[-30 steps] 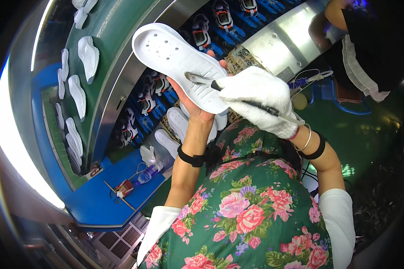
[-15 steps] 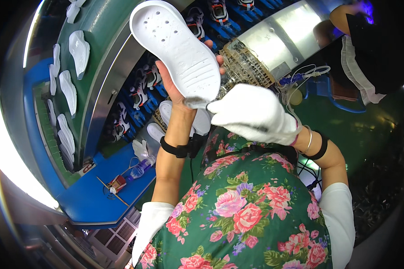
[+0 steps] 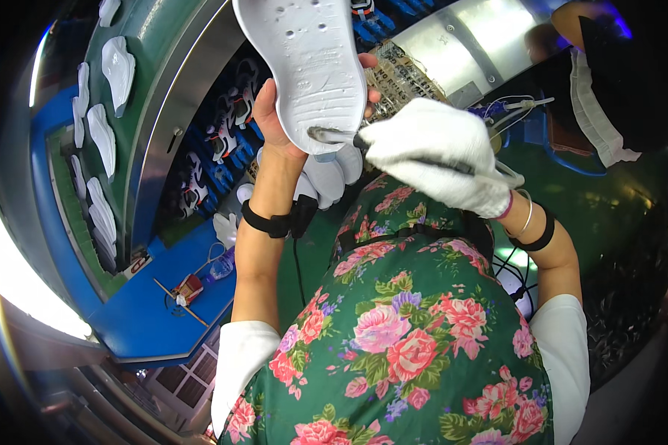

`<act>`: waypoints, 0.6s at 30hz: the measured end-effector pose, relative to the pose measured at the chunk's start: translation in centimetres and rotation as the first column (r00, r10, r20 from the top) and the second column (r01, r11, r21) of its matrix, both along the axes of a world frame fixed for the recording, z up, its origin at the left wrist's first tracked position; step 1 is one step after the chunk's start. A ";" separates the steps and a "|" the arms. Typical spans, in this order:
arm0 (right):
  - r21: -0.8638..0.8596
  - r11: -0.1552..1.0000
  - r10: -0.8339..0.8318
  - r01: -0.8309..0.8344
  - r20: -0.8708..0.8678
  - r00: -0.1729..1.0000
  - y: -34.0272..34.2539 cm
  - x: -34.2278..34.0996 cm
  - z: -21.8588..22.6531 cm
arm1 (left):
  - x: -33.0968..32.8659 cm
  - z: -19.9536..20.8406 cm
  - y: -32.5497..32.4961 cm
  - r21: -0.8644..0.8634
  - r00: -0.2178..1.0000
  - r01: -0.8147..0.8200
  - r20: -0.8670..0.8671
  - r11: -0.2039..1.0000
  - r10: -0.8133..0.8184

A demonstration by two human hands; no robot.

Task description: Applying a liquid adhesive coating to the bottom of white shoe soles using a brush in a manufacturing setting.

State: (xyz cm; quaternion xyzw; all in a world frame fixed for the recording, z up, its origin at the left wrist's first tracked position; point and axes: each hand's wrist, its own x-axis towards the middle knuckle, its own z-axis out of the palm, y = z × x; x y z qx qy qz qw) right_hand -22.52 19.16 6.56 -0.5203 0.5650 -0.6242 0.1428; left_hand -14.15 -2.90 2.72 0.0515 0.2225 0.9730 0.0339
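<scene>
A white shoe sole [image 3: 321, 74], with small round holes toward its far end and ridges near its heel, is tilted up in front of me. My bare left hand [image 3: 273, 122] is closed round it from beneath, thumb on the left edge and fingertips past the right edge. My right hand [image 3: 434, 144], in a white glove, is closed on a brush [image 3: 334, 136]. The dark bristles touch the sole's heel end. Its handle runs back into the glove, which hides most of the grip.
Several white soles [image 3: 102, 141] lie on the green conveyor [image 3: 145, 44] at left. More white soles [image 3: 323, 178] are below my left hand. Sneakers [image 3: 223, 130] stand on blue racks behind. A blue table [image 3: 145, 319] bears a bottle [image 3: 220, 265]. A person's dark sleeve [image 3: 623, 81] is at upper right.
The sole has shifted up and slightly right with my left hand. The brush has moved from the heel's rim onto its face, and my right hand is higher.
</scene>
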 end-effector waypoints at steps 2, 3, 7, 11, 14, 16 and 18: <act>-0.068 0.997 0.023 -0.044 -0.291 0.956 0.2 0.4 -0.5 | 0.0 0.0 -0.4 -0.042 1.000 0.024 0.020 0.999 -0.023; -0.073 0.997 -0.003 -0.021 -0.318 0.948 0.3 1.2 -0.7 | -0.1 -0.1 -0.5 -0.085 0.998 0.049 0.037 0.995 -0.046; 0.042 0.972 0.202 -0.230 0.345 0.916 1.0 1.5 -0.1 | -0.4 -0.8 -0.4 -0.062 0.983 0.090 -0.152 0.994 -0.099; 0.059 0.998 0.001 -0.022 0.340 0.941 1.3 0.2 0.9 | -0.3 -0.9 -0.4 -0.041 0.987 0.147 -0.064 0.988 -0.149; -0.035 0.999 -0.026 0.020 -0.172 0.985 1.3 -0.6 0.3 | -0.4 0.7 0.2 -0.199 0.973 0.118 0.218 0.973 -0.073; -0.052 0.999 -0.022 -0.002 -0.445 0.895 1.7 -0.3 -0.5 | -0.8 0.5 0.1 -0.180 0.972 0.126 0.218 0.976 -0.086; -0.047 0.995 0.068 -0.087 -0.302 0.951 1.5 0.6 -0.6 | -0.8 0.6 -0.2 -0.209 0.976 0.117 0.205 0.971 -0.074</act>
